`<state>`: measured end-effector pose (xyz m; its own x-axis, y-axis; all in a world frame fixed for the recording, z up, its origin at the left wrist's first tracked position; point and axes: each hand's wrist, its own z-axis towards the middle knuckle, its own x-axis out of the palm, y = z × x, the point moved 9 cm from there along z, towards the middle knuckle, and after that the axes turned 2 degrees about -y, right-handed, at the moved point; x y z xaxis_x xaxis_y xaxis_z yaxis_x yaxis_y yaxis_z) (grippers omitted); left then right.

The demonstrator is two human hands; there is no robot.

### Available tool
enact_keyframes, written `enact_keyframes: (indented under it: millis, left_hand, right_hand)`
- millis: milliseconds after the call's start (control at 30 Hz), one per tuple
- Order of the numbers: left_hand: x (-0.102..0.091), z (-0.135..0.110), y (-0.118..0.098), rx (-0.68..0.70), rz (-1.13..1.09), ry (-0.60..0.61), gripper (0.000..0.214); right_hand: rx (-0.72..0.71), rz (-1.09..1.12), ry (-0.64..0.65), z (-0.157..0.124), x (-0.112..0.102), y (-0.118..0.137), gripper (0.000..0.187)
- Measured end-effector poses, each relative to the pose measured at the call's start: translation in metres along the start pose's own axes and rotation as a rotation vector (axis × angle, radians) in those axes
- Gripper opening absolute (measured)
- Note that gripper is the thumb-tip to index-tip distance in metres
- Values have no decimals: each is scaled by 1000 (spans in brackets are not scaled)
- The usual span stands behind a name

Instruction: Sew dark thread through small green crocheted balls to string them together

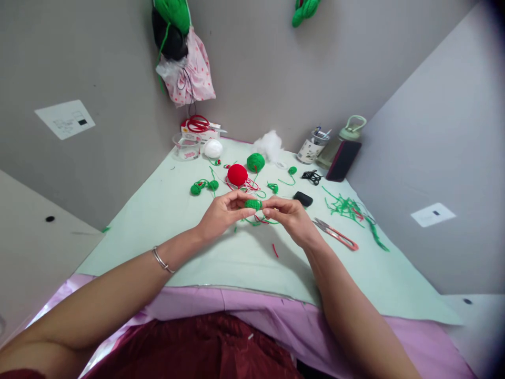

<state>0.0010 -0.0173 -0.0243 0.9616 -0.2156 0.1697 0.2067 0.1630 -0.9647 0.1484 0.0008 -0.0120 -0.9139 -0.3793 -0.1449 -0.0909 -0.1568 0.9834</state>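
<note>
A small green crocheted piece (253, 203) is held above the middle of the table. My left hand (223, 213) is closed around its left side, thumb below and fingers above. At the right edge of the piece, my right hand (287, 215) pinches with thumb and index finger; whether a hook or needle is in that pinch is too small to see. Green and red yarn strands hang under the piece. Just beyond my hands lie a red yarn ball (237, 175) and a green yarn ball (255, 162).
Orange thread snips (336, 233) and green yarn scraps (347, 207) lie to the right. Small green crocheted balls (204, 186) are at left. A clear tub (187, 147), red scissors (198, 124), white stuffing (269, 145), a pen cup (311, 148), a bottle (335, 150) and a phone (344, 160) stand behind.
</note>
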Motion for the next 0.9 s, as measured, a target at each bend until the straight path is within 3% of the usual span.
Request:
enact_keyframes:
  millis: [333, 533, 900]
  left_hand:
    - [6, -2, 0, -5, -86, 29, 30]
    - [3, -1, -3, 41, -41, -17, 31]
    - [2, 0, 1, 21, -24, 25, 30]
  right_hand:
    - [63, 275, -16, 3, 11, -22, 28]
    - [65, 173, -78, 4, 8, -19, 29]
    - [32, 80, -19, 2, 2, -6, 25]
